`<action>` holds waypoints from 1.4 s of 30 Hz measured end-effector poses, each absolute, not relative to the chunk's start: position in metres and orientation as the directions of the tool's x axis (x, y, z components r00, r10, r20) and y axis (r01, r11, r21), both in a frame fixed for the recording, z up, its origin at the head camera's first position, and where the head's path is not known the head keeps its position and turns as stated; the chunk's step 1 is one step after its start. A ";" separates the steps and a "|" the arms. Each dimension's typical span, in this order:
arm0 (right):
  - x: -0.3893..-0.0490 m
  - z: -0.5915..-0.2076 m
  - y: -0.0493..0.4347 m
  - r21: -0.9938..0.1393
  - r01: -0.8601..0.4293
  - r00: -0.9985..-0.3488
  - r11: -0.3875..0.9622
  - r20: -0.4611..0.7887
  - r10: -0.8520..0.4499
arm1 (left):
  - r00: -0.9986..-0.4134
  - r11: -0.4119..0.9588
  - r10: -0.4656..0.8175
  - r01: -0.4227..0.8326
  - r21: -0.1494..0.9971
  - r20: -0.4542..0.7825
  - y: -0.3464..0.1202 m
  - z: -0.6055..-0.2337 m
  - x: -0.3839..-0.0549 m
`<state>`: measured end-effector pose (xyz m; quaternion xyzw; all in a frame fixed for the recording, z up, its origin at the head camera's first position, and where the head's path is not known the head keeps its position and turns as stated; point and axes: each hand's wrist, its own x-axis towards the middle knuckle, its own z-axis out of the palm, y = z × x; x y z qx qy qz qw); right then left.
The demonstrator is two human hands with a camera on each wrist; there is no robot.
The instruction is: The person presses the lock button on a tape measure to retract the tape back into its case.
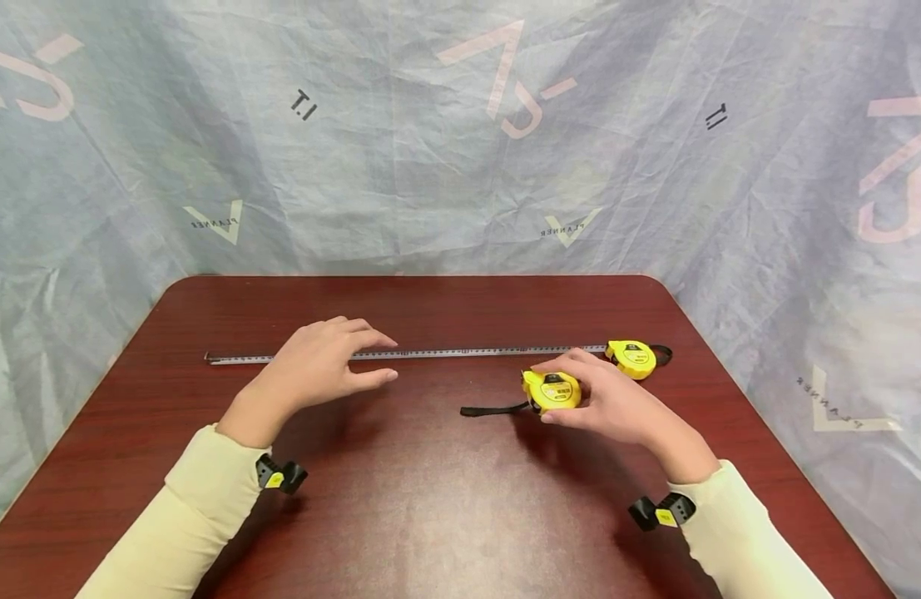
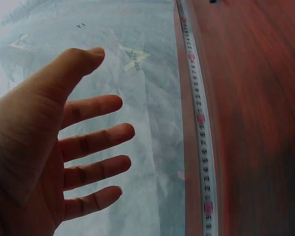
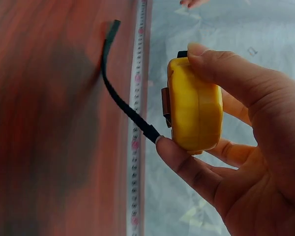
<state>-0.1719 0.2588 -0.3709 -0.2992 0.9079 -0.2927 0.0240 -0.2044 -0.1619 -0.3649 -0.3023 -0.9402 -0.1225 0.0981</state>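
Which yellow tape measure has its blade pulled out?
The yellow, rounded-case tape measure lying on the reddish-brown table: its long, pale numbered blade stretches leftward. The other yellow tape measure, held in the right hand, shows no extended blade.

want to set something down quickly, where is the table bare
The widest patch on the table is in front, between the left sleeve and the right sleeve. The strip between the extended blade and the far edge looks bare, the left hand hiding part. Crowded at right: the right hand grips the nearer tape measure close to the farther tape measure.
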 end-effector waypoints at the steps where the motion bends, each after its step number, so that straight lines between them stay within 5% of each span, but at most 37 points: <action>1: -0.171 -0.373 0.263 -0.544 -0.525 -0.823 0.655 0.129 -0.553 | -0.801 0.791 0.541 0.588 0.169 0.255 -0.165 -0.366 -0.204; 22: -0.146 -0.406 0.345 -0.432 -0.503 -0.860 0.749 0.163 -0.484 | -0.869 0.872 0.424 0.468 0.145 0.254 -0.257 -0.375 -0.184; 42: -0.137 -0.423 0.382 -0.492 -0.552 -0.831 0.673 0.251 -0.497 | -0.942 0.923 0.249 0.302 0.238 0.227 -0.313 -0.390 -0.171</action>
